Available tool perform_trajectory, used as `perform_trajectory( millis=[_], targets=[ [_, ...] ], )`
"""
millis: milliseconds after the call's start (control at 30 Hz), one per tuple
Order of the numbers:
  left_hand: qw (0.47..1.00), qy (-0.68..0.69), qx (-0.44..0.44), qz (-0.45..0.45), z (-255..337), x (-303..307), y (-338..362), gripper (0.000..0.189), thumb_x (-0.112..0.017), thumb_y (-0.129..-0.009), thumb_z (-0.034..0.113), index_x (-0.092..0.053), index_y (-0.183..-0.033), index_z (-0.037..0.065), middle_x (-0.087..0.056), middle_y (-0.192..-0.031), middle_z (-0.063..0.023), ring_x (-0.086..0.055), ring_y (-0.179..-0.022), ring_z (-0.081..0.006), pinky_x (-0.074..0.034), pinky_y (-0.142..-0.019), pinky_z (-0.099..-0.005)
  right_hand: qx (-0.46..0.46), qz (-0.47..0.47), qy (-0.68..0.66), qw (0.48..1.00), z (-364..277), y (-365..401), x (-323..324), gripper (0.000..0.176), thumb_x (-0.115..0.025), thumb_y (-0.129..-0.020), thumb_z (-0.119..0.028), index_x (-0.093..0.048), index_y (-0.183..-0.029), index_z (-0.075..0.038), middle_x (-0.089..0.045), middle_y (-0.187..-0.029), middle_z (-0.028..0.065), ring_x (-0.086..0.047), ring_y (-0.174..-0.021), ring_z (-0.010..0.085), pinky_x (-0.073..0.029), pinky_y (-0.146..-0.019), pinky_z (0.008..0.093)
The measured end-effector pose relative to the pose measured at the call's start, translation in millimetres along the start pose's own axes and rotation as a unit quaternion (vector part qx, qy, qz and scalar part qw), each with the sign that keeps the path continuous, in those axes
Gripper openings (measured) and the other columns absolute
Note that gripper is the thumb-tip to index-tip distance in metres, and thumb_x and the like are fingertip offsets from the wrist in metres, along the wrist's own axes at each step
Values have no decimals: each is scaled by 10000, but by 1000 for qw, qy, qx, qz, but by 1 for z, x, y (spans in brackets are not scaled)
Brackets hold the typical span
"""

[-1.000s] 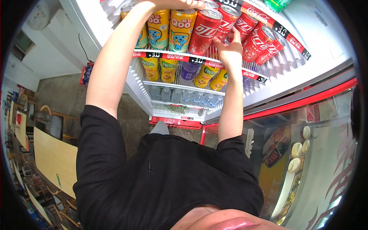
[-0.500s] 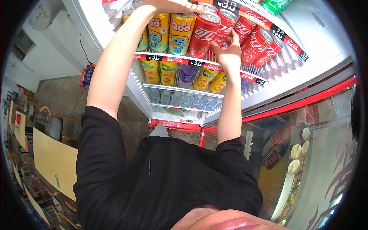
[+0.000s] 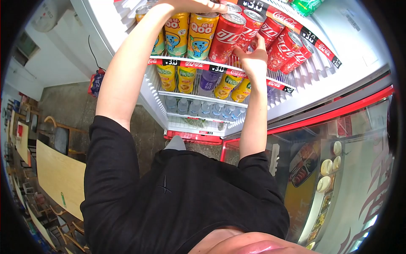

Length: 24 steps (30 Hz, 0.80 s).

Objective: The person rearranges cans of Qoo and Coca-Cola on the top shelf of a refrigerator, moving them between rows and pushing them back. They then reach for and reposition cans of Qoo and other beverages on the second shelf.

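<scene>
- Black shirt: the person's torso fills the lower foreground; both bare arms rise from it into an open drinks fridge.
- Right hand: grip loosely open and fingers spread. The thumb touches the base of the leaning red can and the fingertips lie against the row of red cola cans behind it. It is not closed around any can.
- Left hand: laid flat across the tops of the yellow cans, at the upper edge of the view. The frame cuts it off, so whether its grip is open or closed cannot be told.
- Both can groups stand on the same wire shelf, yellow to the left and red to the right. The leaning red can sits between the two hands, just beside the yellow cans.
- Price rail: runs along the shelf front, directly below the cans and in front of the right wrist.
- Next shelf down: yellow bottles on either side of a purple bottle.
- Lower still: a row of clear water bottles.
- Glass door: red-framed, standing to the right of the right arm.
- Wooden desk and grey floor: far left, well apart from the fridge.
</scene>
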<state>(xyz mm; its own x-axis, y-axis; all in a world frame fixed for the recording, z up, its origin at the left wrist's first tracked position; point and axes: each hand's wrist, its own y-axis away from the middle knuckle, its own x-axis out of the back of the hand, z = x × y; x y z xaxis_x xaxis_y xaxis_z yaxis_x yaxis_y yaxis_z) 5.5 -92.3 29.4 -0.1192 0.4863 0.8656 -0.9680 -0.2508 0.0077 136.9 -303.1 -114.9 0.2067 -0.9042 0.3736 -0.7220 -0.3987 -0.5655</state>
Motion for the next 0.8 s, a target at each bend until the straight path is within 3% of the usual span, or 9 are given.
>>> perform_trajectory(
  millis=[433, 800],
  targets=[
    [1000, 16, -22, -11, -3, 6, 9, 977, -479, -891, 826, -369, -1604, 167, -290, -1689, -102, -248, -1553, -286, -163, -1268, -435, 3, 1, -4, 1000, 0, 0, -1, 878, -892, -711, -184, -465, -1453, 12, -719, -1176, 220, -734, -791, 226, -577, -767, 358],
    [997, -31, -71, 22, -45, 0, 0, 740, -486, -973, 655, -461, -1519, 157, -454, -1570, -80, -397, -1455, -244, -287, -1213, -404, 6, 4, 8, 1000, 0, 1, -2, 834, -877, -744, -164, -466, -1449, 11, -729, -1167, 211, -735, -810, 218, -572, -778, 353]
  ],
)
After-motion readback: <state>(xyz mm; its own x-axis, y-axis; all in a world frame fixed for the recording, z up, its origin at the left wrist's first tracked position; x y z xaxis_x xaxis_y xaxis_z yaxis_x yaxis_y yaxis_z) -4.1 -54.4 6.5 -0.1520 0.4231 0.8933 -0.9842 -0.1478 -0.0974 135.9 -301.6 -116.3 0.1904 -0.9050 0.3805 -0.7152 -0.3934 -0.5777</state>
